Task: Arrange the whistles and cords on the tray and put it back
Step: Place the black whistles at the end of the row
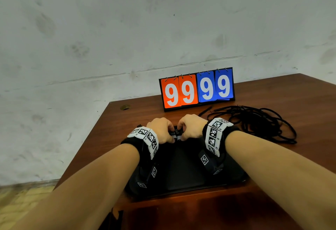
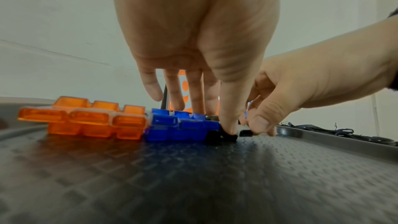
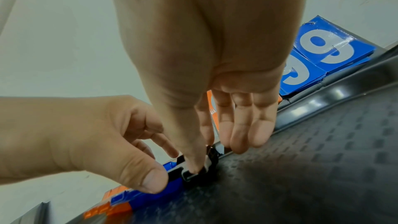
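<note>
Black whistles (image 2: 228, 135) on tray (image 2: 323, 135), pinched by left hand (image 1: 161, 129) and right hand (image 1: 192, 127)

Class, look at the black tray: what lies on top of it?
On the tray lie orange whistles beside blue whistles, then black whistles, pinched by the left hand and right hand. Fingers hide their number.

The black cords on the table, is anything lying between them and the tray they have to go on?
Nothing visible does. The cords lie in a loose tangle on the table, just right of the tray, with only bare wood between; the right forearm passes above that gap.
</note>
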`<control>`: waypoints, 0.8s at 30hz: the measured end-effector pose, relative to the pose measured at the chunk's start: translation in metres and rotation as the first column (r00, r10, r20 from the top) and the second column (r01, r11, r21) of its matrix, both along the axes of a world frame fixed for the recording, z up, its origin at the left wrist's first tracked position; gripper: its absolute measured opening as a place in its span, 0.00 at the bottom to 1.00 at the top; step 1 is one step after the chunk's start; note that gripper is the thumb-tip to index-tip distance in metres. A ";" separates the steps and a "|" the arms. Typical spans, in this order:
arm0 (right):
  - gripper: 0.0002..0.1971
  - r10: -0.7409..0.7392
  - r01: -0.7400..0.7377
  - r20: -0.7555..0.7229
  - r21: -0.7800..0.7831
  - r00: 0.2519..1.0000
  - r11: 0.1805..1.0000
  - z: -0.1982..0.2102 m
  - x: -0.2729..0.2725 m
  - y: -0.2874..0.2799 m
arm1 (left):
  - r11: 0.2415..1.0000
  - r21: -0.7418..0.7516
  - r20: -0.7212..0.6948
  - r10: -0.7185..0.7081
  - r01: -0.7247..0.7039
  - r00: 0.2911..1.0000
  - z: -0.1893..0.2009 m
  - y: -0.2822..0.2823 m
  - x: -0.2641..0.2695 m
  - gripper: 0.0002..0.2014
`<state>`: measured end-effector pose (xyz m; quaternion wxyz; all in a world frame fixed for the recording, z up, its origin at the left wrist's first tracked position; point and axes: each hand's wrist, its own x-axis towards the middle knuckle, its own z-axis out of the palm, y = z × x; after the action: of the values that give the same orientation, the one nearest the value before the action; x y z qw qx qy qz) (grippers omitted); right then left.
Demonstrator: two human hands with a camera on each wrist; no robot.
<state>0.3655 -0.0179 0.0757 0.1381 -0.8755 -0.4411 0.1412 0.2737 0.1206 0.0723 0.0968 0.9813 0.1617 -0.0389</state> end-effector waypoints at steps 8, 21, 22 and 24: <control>0.26 0.019 -0.019 -0.001 -0.029 1.000 0.999 0.000 0.004 0.000 | 1.000 -0.010 0.003 -0.006 0.006 1.000 -0.002 0.002 0.001 0.19; 0.26 0.044 -0.044 -0.024 -0.021 0.999 0.999 0.001 0.004 0.002 | 0.998 -0.057 0.017 -0.014 0.015 1.000 -0.005 0.005 0.001 0.18; 0.26 0.043 -0.043 -0.030 -0.015 0.999 0.999 0.001 0.004 0.002 | 0.998 -0.060 0.018 -0.013 0.014 1.000 -0.005 0.005 0.001 0.18; 0.25 0.035 -0.035 -0.041 0.008 0.999 0.999 0.001 0.003 0.002 | 0.998 -0.063 0.019 -0.014 0.015 1.000 -0.005 0.005 0.001 0.18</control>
<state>0.3687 -0.0163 0.0771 0.1478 -0.8641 -0.4539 0.1598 0.2746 0.1259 0.0672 0.1290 0.9792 0.1524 -0.0354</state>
